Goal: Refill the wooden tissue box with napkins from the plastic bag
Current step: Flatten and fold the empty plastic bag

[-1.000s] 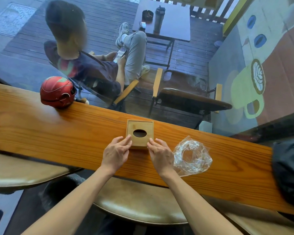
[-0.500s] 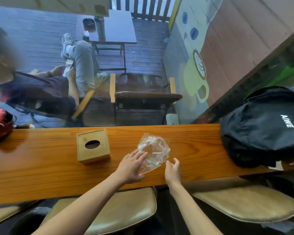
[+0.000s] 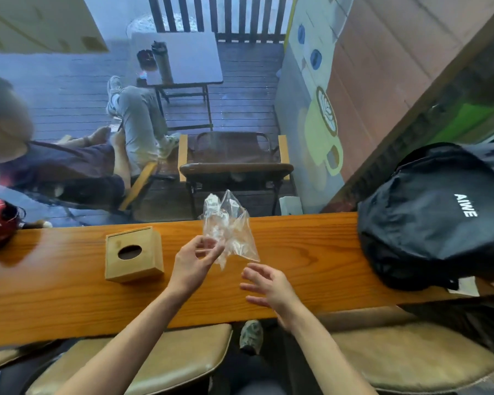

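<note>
The step in hand appears to be opening the plastic bag (image 3: 229, 227) so that napkins can be drawn out. To do it well, keep the pinch on one layer of film only, bring the free hand up to take the opposite layer, and pull the two apart gently; thin film of this kind tears or slips if it is jerked. Whether napkins are inside cannot be told, since the bag looks crumpled, clear and almost empty. Nearest the front edge of the wooden counter (image 3: 54, 295), the right hand (image 3: 268, 283) is released, fingers spread and grasping nothing, just below and right of the bag's lower corner and apart from it. Slightly farther in, the left hand (image 3: 193, 262) grasps the bag, thumb and fingertips pinched on its lower left part, and holds it lifted clear of the counter near the middle of its length. The wooden tissue box (image 3: 133, 253) stands upright on the counter just left of the left hand, not touching it, lid on and oval slot facing up. A black backpack (image 3: 437, 215) rests on the counter toward its right end, well apart from both hands. The bag's upper part rises past the counter's far edge.
</note>
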